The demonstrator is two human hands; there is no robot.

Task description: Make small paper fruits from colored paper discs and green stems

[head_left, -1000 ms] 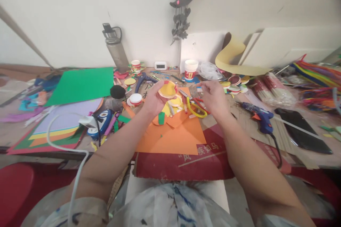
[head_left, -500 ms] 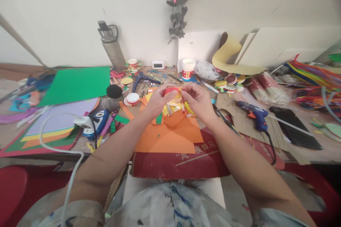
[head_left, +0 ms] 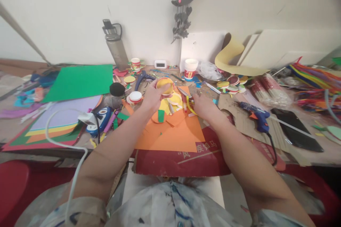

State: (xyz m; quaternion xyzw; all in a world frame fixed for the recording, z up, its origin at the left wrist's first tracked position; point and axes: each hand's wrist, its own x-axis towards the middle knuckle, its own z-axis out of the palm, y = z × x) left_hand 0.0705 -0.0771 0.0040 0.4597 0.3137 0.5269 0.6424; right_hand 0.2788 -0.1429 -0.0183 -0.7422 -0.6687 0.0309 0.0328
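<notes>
My left hand (head_left: pixel 153 96) is closed around a small round paper cup piece (head_left: pixel 164 86) with a yellow face and a red rim, held above the worktable. Down among the scraps to its right, my right hand (head_left: pixel 203 104) has its fingers curled; what they hold, if anything, is hidden. Beside those fingers lie a grey fork-shaped metal piece (head_left: pixel 193 89) and scissors with a yellow handle (head_left: pixel 190 106). Below both hands, orange paper sheets (head_left: pixel 178 134) carry yellow scraps and a green scrap (head_left: pixel 161 116).
A blue glue gun (head_left: pixel 257 115) and a black phone (head_left: pixel 297 129) lie at the right. A paper cup (head_left: pixel 190 69) and a bottle (head_left: pixel 116 49) stand at the back. Green card (head_left: pixel 80 82) covers the left side. A white cable (head_left: pixel 80 170) hangs near my left arm.
My right hand first came in to the cup piece, then moved away to the right and down to the tabletop. My left hand has kept hold and turned its yellow face toward me again.
</notes>
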